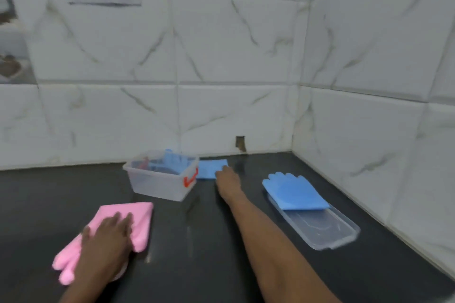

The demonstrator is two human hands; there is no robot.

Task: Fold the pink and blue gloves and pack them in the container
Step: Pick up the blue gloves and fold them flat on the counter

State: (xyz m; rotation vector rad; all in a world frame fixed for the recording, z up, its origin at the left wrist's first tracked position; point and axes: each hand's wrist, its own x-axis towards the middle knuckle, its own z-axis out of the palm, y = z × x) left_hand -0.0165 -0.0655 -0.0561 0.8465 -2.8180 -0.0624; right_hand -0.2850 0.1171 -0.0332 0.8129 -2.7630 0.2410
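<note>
Left hand (108, 236) flat on pink glove (139, 211); right hand (227, 179) at folded blue glove (208, 168), grip unclear, so pinch all layers, lift into container (157, 186).

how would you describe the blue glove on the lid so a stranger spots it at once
Find the corner where the white tiled walls meet the dark counter. In front of it a clear plastic lid lies flat, with the blue glove spread over its far end. Unlike the folded blue glove by the container, it lies unfolded and no hand touches it.
</note>
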